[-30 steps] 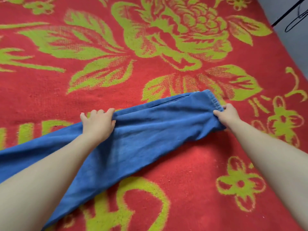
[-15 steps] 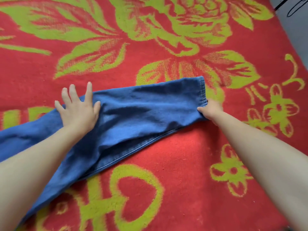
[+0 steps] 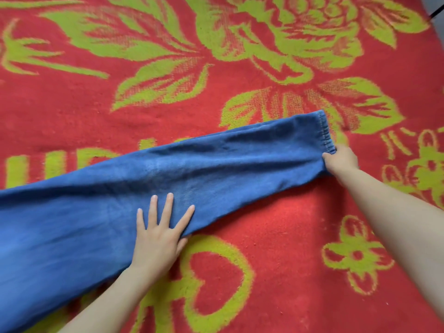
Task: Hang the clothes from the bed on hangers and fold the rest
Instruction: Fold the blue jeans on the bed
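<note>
A pair of blue denim trousers [image 3: 216, 169] lies stretched across the bed, one leg running from the lower left up to its hem at the right. My left hand [image 3: 159, 234] presses flat on the near edge of the leg, fingers spread and straight. My right hand [image 3: 341, 161] pinches the hem's near corner at the right end. The waist end runs out of view at the left.
The bed is covered by a red blanket [image 3: 276, 224] with a large yellow-green flower pattern. A grey floor corner with a thin black line [image 3: 437, 13], perhaps a hanger, shows at the top right.
My left hand has slid from the leg's far edge to its near edge and lies flat there. The leg now lies longer and smoother. My right hand still holds the hem.
</note>
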A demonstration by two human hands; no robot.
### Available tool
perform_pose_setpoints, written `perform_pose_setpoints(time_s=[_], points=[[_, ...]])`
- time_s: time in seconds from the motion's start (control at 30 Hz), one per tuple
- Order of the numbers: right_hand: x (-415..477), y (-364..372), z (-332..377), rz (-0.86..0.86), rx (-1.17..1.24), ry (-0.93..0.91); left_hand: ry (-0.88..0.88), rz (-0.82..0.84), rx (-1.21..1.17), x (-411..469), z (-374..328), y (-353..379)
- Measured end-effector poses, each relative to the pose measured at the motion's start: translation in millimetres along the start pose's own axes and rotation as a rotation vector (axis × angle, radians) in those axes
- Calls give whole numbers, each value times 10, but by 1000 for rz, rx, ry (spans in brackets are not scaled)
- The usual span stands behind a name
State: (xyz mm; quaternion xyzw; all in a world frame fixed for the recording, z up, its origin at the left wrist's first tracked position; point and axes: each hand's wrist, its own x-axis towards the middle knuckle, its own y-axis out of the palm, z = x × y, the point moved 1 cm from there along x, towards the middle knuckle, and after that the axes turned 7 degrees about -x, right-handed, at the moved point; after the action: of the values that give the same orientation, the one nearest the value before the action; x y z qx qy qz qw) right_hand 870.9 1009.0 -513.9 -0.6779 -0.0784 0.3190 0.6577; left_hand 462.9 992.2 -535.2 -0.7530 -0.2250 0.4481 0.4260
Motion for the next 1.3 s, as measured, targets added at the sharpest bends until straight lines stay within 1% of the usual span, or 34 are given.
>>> perform_pose_setpoints(time_s=[0.13, 0.2, 0.27, 0.3, 0.37, 0.43, 0.5, 0.57, 0.67, 0.77, 0.83, 0.9, 0.97, 1.03, 1.1, 1.13, 1.2, 1.23, 1.27, 1.3], points=[[-79, 13, 51, 65, 188, 44, -82, 80, -52, -20, 152, -44], [-90, -23, 26, 88, 378, 131, -96, 104, -65, -51, 238, -53], [-93, -64, -25, 160, 588, 268, -114, 77, -61, -61, 294, -28], [-99, -85, -51, 206, 652, 329, -123, 80, -44, -50, 325, 2], [-118, -127, -82, 297, 678, 388, -146, 102, -66, -33, 392, 77], [-150, -136, -85, 394, 666, 392, -167, 160, -79, 10, 422, 63], [-201, -115, -86, 446, 699, 382, -169, 228, -108, 50, 444, 1], [-251, -102, -84, 426, 804, 385, -185, 296, -153, 89, 479, -66], [-319, -199, -49, 269, 918, 365, -197, 359, -184, 134, 520, -73], [-417, -421, 38, 162, 932, 293, -197, 375, -225, 167, 534, -56], [-551, -622, 159, 130, 900, 210, -191, 336, -283, 148, 519, -80], [-736, -837, 325, 81, 826, 70, -187, 209, -436, 92, 491, -137], [-957, -1020, 540, 7, 749, -81, -216, -5, -809, 31, 486, -207], [-1290, -1120, 825, -103, 632, -237, -266, -177, -1189, -129, 551, -273], [-1698, -1111, 1152, -218, 535, -375, -326, -263, -1430, -316, 619, -335], [-1971, -1045, 1331, -248, 501, -450, -363, -264, -1564, -424, 669, -365], [-2536, -755, 1677, -220, 472, -599, -452, -218, -1810, -594, 799, -410], [-2798, -552, 1805, -163, 448, -660, -491, -185, -1910, -639, 854, -425], [-3113, -315, 1939, -50, 405, -722, -530, -167, -2005, -730, 962, -454], [-3402, -53, 2007, 118, 342, -766, -565, -159, -2096, -791, 1039, -458]])
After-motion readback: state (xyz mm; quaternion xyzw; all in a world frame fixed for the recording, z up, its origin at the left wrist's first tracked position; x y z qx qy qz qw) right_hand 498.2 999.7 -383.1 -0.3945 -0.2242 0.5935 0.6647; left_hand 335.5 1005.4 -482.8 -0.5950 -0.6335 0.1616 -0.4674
